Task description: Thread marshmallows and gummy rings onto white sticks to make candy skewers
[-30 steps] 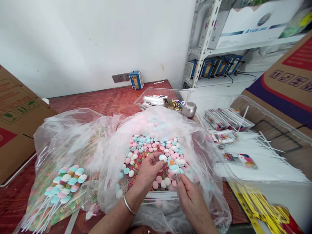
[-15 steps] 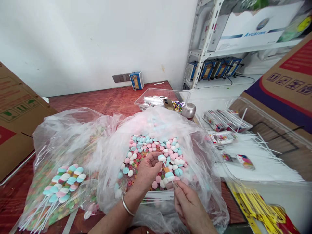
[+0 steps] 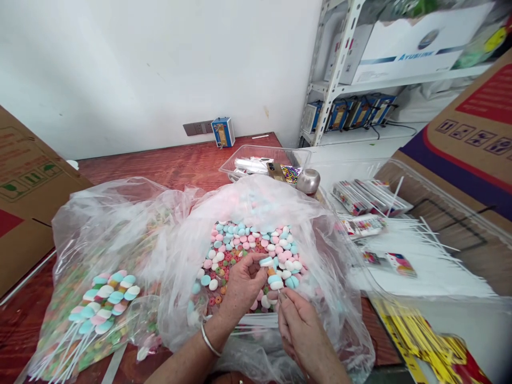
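My left hand (image 3: 240, 285) reaches into an open clear plastic bag (image 3: 320, 250) full of pink, blue and white candy discs (image 3: 244, 242). Its fingertips pinch a white and blue candy disc (image 3: 265, 262) at the top of a candy skewer (image 3: 274, 280). My right hand (image 3: 302, 330) sits lower right and pinches the thin white stick of that skewer, which carries a few stacked pastel pieces. A silver bangle circles my left wrist. Both hands are closed.
Finished candy skewers (image 3: 106, 298) lie on a second plastic bag at the left. Loose white sticks (image 3: 404, 234) and packets fill a clear tray at the right. A clear bin (image 3: 266, 162), cardboard boxes (image 3: 24, 181) and a metal shelf (image 3: 340, 69) surround the red wooden table (image 3: 168, 162).
My right hand moved left and slightly down with the stick. The left hand's candy disc now sits on the skewer top, close above the stacked pieces.
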A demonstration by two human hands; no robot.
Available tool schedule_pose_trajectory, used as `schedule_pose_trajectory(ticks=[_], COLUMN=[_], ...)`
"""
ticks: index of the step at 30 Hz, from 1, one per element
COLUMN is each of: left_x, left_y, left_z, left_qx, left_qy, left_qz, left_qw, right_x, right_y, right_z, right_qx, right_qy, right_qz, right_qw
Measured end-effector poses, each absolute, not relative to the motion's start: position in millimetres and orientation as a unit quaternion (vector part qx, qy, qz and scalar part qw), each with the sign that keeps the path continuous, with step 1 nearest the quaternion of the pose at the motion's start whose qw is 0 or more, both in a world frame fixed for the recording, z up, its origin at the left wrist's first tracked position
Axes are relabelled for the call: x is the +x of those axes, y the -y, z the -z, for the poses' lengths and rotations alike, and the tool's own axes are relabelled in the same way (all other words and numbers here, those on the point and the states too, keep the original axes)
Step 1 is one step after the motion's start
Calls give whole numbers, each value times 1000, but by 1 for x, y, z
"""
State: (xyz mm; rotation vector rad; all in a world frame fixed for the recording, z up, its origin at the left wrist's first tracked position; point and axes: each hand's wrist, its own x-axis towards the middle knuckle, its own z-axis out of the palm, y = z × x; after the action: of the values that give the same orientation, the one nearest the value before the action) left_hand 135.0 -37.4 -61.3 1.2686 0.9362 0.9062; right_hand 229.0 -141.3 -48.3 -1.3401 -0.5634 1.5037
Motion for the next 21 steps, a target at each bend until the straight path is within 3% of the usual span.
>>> schedule_pose_trajectory(ticks=[6,11,16,21], left_x=[134,130,137,158], left_y=[45,59,68,66], left_z=[62,51,39,37], left_qx=[558,587,330,238], left_qy=[-391,-367,-308,-285], left_qz=[-375,-390,-480,-436], left_qw=[629,607,752,820], right_x=[231,241,253,255], right_y=[141,141,147,157], right_z=[63,77,78,79], right_qx=[-603,-676,-699,-686], right_qy=[324,439,497,605], right_qz=[-549,-384,-293,-177], right_qw=[481,450,424,363])
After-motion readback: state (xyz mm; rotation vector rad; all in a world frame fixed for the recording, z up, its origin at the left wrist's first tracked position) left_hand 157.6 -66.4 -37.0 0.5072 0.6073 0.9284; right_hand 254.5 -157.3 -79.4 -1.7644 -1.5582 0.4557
